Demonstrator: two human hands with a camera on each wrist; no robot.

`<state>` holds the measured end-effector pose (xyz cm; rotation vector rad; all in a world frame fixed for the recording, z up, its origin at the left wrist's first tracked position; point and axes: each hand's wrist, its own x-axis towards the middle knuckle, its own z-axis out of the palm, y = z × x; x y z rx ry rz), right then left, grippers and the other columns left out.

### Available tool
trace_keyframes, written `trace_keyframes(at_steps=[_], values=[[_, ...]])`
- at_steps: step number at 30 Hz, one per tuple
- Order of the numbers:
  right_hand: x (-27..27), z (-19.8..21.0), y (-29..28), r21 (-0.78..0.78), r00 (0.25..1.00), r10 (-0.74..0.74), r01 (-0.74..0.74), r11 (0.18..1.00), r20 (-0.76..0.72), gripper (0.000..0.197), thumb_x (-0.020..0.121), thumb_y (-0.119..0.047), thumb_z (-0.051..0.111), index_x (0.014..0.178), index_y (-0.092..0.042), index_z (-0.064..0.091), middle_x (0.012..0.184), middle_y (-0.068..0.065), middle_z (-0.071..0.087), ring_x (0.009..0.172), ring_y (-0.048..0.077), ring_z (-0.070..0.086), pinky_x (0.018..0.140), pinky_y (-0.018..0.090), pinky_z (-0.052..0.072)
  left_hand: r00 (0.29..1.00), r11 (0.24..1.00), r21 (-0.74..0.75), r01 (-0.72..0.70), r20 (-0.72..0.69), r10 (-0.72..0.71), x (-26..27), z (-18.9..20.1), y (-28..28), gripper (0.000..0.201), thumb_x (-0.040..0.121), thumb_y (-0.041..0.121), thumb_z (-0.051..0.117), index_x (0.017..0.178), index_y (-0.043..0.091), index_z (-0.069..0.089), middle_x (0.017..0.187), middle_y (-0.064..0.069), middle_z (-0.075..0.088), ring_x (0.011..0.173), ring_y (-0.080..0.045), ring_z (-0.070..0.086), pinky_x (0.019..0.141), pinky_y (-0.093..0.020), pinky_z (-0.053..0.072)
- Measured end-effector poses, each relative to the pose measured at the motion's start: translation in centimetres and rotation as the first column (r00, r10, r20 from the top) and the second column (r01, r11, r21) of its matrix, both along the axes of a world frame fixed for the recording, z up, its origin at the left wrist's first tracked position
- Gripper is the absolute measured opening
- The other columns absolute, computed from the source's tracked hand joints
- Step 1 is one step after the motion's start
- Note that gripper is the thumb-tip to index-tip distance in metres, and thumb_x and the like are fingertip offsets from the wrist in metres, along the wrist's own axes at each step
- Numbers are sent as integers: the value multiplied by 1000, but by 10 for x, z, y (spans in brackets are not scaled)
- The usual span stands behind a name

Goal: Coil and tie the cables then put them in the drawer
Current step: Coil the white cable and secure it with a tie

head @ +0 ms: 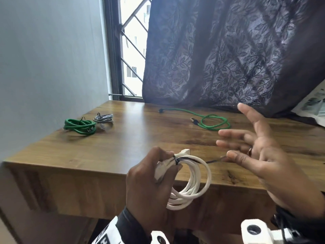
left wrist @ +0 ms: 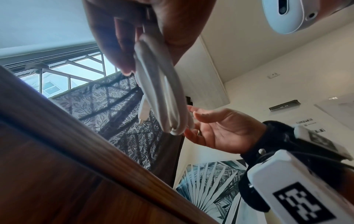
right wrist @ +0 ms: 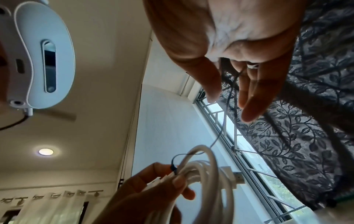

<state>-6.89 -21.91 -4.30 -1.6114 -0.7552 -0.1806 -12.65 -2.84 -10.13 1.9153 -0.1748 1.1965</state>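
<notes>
A white cable [head: 193, 187] is wound into a coil, and my left hand [head: 173, 161] grips it at the top beside its white plug [head: 184, 152], just in front of the table's near edge. A thin black tie [head: 176, 162] wraps the coil next to my thumb. Its tail runs right to my right hand [head: 228, 155], which pinches it at the thumb tip while the other fingers spread out. In the right wrist view the tie [right wrist: 216, 139] rises from the coil [right wrist: 206, 174] into my right hand [right wrist: 229, 75]. The left wrist view shows the coil [left wrist: 162, 94] edge-on.
On the wooden table [head: 140, 138], a tied green coil [head: 80, 126] and a tied grey coil [head: 103, 118] lie at the far left. A loose green cable [head: 214, 122] lies at the back right below a dark curtain [head: 228, 59]. No drawer shows plainly.
</notes>
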Motion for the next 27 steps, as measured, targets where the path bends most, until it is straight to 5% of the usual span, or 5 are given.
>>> trace_keyframes(at_steps=[6, 10, 14, 21, 27], values=[[3, -3, -5, -36, 983, 141, -147, 989, -120, 64, 47, -52, 82, 101, -22, 66, 87, 11, 72, 80, 18, 68, 63, 21, 54, 999, 995, -87, 41, -15, -43, 3, -2, 4, 22, 67, 40, 65, 81, 25, 57, 83, 19, 68, 62, 3, 62, 56, -8, 44], [10, -6, -6, -383, 991, 68, -108, 917, -116, 11, 74, -17, 73, 81, -26, 74, 61, 3, 69, 56, 10, 55, 53, 19, 42, 999, 995, -88, 49, -19, -51, 3, -3, 5, 23, 67, 37, 69, 82, 25, 58, 84, 18, 68, 64, 3, 63, 57, -9, 45], [8, -6, -6, -563, 997, 73, -69, 824, -15, 20, 68, -48, 69, 86, -40, 70, 83, -12, 70, 71, 3, 62, 60, 12, 44, 998, 992, -106, 66, -16, -68, 5, -4, 4, 22, 66, 34, 71, 81, 25, 57, 84, 18, 68, 66, 2, 64, 59, -10, 46], [10, -1, -4, -613, 992, 74, 3, 790, 100, 12, 62, -39, 66, 72, -34, 71, 72, 5, 63, 55, 8, 49, 54, 23, 38, 997, 997, -37, 63, -35, -65, 4, -3, 0, 21, 69, 42, 63, 82, 27, 56, 84, 18, 68, 61, 1, 62, 55, -18, 48], [-1, 3, -1, -535, 934, -35, 234, 812, 355, 34, 63, -58, 55, 92, -43, 62, 81, -14, 62, 75, 4, 57, 61, 11, 39, 997, 999, 16, 30, -67, -29, 4, -2, -2, 23, 68, 44, 60, 85, 28, 56, 81, 17, 67, 55, 0, 60, 52, -28, 49]])
